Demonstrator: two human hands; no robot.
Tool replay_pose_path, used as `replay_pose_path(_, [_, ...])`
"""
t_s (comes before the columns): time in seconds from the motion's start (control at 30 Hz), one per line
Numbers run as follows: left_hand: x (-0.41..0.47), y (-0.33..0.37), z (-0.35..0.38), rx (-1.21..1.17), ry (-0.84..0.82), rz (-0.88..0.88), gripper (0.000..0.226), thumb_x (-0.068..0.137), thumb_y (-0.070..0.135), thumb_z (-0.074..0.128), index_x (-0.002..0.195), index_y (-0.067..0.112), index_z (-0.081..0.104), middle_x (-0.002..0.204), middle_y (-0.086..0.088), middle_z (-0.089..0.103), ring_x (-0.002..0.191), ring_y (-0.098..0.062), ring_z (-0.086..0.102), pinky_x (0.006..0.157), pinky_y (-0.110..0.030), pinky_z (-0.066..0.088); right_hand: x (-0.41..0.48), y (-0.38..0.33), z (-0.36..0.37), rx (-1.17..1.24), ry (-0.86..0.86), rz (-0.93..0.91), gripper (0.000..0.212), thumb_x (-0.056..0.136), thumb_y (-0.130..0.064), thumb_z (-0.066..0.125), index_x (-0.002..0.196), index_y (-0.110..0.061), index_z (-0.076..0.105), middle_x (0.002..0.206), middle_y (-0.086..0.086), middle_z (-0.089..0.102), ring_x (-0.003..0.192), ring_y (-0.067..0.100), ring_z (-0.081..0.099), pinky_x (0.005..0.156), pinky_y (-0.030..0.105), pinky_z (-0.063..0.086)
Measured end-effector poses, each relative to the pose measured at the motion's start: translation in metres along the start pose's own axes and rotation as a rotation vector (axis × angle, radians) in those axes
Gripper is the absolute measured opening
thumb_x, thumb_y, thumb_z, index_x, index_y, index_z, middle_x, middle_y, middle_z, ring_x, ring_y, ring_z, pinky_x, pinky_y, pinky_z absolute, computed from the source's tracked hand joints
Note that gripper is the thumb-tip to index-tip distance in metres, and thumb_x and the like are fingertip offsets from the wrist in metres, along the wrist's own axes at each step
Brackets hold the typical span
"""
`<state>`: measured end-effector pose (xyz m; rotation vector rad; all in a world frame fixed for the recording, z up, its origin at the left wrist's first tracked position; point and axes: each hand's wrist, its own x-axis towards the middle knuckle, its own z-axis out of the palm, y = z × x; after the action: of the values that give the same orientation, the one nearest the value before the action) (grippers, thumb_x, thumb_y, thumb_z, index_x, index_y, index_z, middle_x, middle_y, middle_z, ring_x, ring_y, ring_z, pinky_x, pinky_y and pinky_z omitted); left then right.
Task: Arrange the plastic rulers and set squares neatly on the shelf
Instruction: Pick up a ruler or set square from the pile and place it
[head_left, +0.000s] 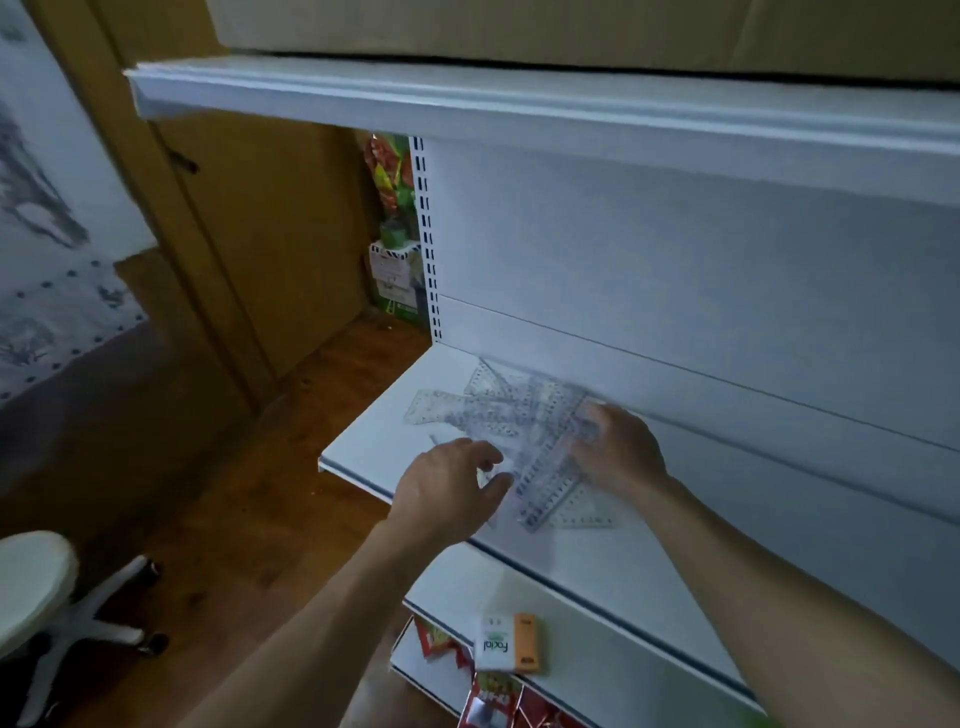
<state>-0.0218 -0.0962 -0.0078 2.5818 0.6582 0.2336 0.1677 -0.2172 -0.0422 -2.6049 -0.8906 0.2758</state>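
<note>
rulers (545, 467) blurred, overlapping | right hand (621, 452) fingers (587, 415) hidden | grip unclear

Dim room, wooden floor (249, 519), brown door (260, 234), white swivel stool (36, 582), cardboard box (571, 26) overhead

Bare shelf (374, 431) left of the scattered rulers (524, 415).

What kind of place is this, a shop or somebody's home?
Probably a small shop or its stockroom. The white metal shelf hangs on a slotted upright like store racking, a boxed product sits on the shelf below, and colourful packaged goods are stacked behind.
</note>
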Motion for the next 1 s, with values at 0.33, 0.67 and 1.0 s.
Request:
replay_pose_path(0.33, [0.064, -0.031, -0.009, -0.063, -0.118, 0.163, 0.036, 0.090, 0.050, 0.055, 0.120, 0.031, 0.062, 0.116, 0.013, 0.064, 0.096, -0.006, 0.060, 0.082, -0.026, 0.055, 0.006, -0.010, 0.011, -0.124, 0.205, 0.123, 0.030, 0.090, -0.032, 0.052, 0.115, -0.019, 0.063, 0.116, 0.004, 0.064, 0.107, 0.028, 0.056, 0.084, 0.034, 0.045])
replay_pose_path(0.67, [0.078, -0.052, -0.013, -0.101, -0.174, 0.259, 0.035, 0.091, 0.047, 0.056, 0.121, 0.029, 0.062, 0.115, 0.011, 0.065, 0.094, -0.005, 0.060, 0.079, -0.023, 0.054, 0.013, -0.023, 0.004, 0.130, 0.219, 0.320, 0.029, 0.078, -0.018, 0.065, 0.107, -0.022, 0.069, 0.107, -0.001, 0.063, 0.103, 0.022, 0.059, 0.087, 0.031, 0.043])
replay_pose_path(1.0, [0.086, -0.037, -0.013, -0.192, -0.225, 0.240, 0.032, 0.090, 0.050, 0.055, 0.116, 0.033, 0.063, 0.107, 0.017, 0.066, 0.093, -0.001, 0.061, 0.084, -0.026, 0.053, 0.002, -0.036, -0.048, 0.764, 0.345, 0.354, 0.007, 0.080, -0.026, 0.074, 0.077, -0.021, 0.069, 0.074, 0.000, 0.071, 0.067, 0.012, 0.064, 0.064, 0.027, 0.048])
